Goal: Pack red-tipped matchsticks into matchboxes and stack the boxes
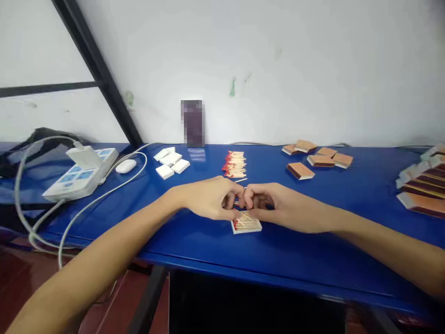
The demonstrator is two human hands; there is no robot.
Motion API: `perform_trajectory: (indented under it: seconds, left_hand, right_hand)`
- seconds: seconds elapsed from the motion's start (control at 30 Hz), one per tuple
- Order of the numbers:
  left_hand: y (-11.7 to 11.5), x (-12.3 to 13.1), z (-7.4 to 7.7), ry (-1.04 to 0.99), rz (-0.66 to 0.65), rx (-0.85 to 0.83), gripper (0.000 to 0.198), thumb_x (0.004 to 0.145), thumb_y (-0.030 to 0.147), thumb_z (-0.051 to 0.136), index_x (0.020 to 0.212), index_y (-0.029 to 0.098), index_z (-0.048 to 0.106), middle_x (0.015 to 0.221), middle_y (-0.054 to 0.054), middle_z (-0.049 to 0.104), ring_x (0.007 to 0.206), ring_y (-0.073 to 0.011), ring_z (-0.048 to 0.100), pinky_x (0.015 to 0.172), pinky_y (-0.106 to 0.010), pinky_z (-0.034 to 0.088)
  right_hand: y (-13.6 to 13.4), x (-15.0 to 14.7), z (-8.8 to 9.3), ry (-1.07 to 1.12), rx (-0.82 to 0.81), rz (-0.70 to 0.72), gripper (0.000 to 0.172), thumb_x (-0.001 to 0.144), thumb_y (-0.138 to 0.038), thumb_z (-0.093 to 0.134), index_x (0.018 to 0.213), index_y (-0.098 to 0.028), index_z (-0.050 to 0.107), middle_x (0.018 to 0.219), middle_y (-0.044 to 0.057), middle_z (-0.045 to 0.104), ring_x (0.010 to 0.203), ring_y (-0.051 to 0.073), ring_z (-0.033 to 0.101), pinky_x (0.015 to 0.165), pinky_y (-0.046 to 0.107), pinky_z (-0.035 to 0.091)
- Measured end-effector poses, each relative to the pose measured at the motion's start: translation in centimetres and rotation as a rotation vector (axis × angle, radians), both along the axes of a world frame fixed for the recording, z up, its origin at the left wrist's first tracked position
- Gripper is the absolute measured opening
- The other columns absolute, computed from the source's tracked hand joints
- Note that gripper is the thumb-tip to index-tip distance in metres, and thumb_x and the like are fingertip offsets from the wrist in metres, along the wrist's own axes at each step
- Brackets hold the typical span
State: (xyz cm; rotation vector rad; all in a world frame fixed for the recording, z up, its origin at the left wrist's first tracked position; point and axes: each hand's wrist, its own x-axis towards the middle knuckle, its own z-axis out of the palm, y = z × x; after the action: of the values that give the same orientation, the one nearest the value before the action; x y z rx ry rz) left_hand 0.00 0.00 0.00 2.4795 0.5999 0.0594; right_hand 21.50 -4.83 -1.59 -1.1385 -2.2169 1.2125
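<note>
Both my hands meet over a small white matchbox tray (257,229), with fingers curled and thumbs at its far side. Matches (246,220) lie in the tray, red heads to the left, some crossed on top. My left hand (212,197) is closed, and a thin matchstick shows among its fingers. Closed too, my right hand (285,206) touches the left fingertips and pinches at the matches; its grip is partly hidden. Just beyond the hands is a pile of loose red-headed matches (235,164), with a single match (241,180) apart from it.
White trays (171,159) lie left on the blue table (208,246). Several matchbox sleeves (320,160) lie at the back right, more boxes (426,181) at the far right. A power strip (83,174), cables and a white oval object (125,166) are left. A blurred dark rectangle (193,123) stands by the wall.
</note>
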Motion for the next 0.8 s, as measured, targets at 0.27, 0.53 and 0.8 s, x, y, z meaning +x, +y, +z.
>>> perform_trajectory:
  seconds: [0.27, 0.53, 0.8]
  left_hand:
    - [-0.28, 0.05, 0.31, -0.040, -0.024, 0.027, 0.048, 0.060, 0.051, 0.086, 0.075, 0.017, 0.055, 0.062, 0.005, 0.055, 0.051, -0.0080, 0.044, 0.050, -0.024, 0.031]
    - [-0.06, 0.24, -0.17, -0.079, -0.068, 0.054, 0.049, 0.062, 0.051, 0.086, 0.071, 0.018, 0.051, 0.060, 0.007, 0.048, 0.052, -0.0073, 0.039, 0.050, -0.023, 0.030]
    - [0.02, 0.27, -0.32, -0.119, -0.069, 0.035, 0.046, 0.065, 0.050, 0.085, 0.070, 0.017, 0.054, 0.061, 0.006, 0.052, 0.052, -0.0074, 0.043, 0.052, -0.023, 0.032]
  right_hand:
    - [0.12, 0.00, -0.48, 0.036, -0.051, -0.011, 0.009, 0.084, -0.023, 0.063, 0.083, -0.022, 0.055, 0.070, -0.005, 0.052, 0.063, 0.010, 0.047, 0.058, 0.025, 0.039]
    - [-0.12, 0.07, -0.10, -0.022, 0.024, -0.065, 0.012, 0.082, -0.031, 0.067, 0.082, -0.021, 0.060, 0.070, -0.003, 0.059, 0.063, 0.012, 0.053, 0.056, 0.025, 0.040]
    - [-0.76, -0.27, 0.12, -0.119, 0.305, 0.004, 0.022, 0.088, -0.042, 0.062, 0.084, -0.021, 0.067, 0.079, 0.001, 0.065, 0.066, 0.013, 0.057, 0.060, 0.027, 0.043]
